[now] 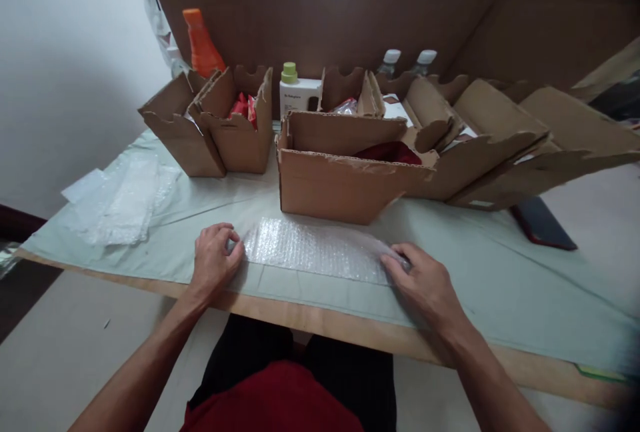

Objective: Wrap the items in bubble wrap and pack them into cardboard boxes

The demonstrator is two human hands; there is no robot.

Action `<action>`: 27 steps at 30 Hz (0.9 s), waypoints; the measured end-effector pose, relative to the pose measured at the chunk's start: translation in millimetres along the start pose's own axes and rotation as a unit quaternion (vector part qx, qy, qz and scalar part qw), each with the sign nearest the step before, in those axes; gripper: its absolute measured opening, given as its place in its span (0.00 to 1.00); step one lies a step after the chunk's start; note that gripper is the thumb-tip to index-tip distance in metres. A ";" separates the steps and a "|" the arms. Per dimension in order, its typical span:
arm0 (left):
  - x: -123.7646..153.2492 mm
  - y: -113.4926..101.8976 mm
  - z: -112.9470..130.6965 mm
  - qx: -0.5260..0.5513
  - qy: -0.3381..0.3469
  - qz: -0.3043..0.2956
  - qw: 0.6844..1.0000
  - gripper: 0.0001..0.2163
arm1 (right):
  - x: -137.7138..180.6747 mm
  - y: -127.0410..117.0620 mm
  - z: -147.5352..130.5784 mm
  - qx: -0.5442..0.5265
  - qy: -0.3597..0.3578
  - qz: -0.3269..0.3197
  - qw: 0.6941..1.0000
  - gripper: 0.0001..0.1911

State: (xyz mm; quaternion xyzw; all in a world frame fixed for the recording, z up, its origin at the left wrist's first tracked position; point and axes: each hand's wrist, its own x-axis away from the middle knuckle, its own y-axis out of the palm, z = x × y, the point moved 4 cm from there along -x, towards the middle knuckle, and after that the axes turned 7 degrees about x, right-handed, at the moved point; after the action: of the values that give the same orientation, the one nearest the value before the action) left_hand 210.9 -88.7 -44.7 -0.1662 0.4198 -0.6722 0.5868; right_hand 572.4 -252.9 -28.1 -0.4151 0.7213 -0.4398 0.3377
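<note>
A long strip of clear bubble wrap (315,249) lies stretched between my two hands near the table's front edge. My left hand (219,257) is closed on its left end, thumb and fingers pinched together. At the opposite end, my right hand (417,277) grips the wrap between thumb and fingers. Just behind the strip stands an open cardboard box (330,182) with dark red cloth (390,152) inside. More bubble wrap sheets (133,199) lie in a loose pile on the left of the table.
Several cardboard bins (245,145) line the back, one with red packets (243,107). Behind them stand an orange bottle (203,45), a white bottle with a green cap (297,95) and clear bottles (425,61). A dark flat object (544,224) lies at right on the green cloth (500,285).
</note>
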 end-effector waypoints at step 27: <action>56.7 -85.8 -27.1 0.174 0.187 -0.196 0.947 0.27 | 129.7 91.2 -180.8 -0.500 -0.042 -0.313 0.806 0.17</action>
State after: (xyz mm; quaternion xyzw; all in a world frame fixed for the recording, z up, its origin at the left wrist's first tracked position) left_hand 121.2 -134.8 -10.9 -0.0116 0.3574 -0.8555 0.3745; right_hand 335.4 -280.5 -57.7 -0.7479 0.6573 -0.0824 -0.0427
